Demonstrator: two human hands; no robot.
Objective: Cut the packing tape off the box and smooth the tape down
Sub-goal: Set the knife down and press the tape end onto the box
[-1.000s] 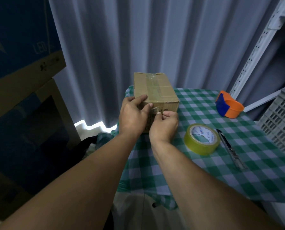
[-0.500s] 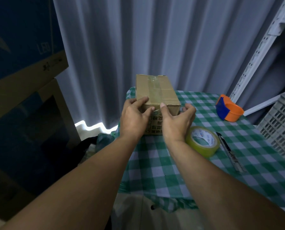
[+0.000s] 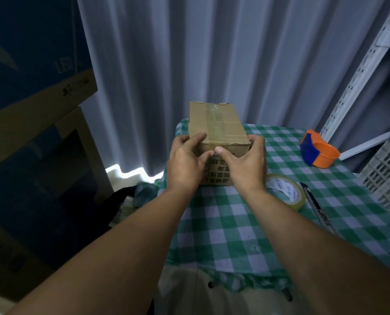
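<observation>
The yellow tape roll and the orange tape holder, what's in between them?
Head view: only bare green checked tablecloth lies between yellow tape roll and orange tape holder.

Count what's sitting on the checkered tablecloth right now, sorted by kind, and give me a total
Cardboard box, held at its near end by the left hand and right hand: 1
Roll of tape: 1
Orange and blue tape dispenser: 1
Utility knife: 1
Total on the tablecloth: 4
</observation>
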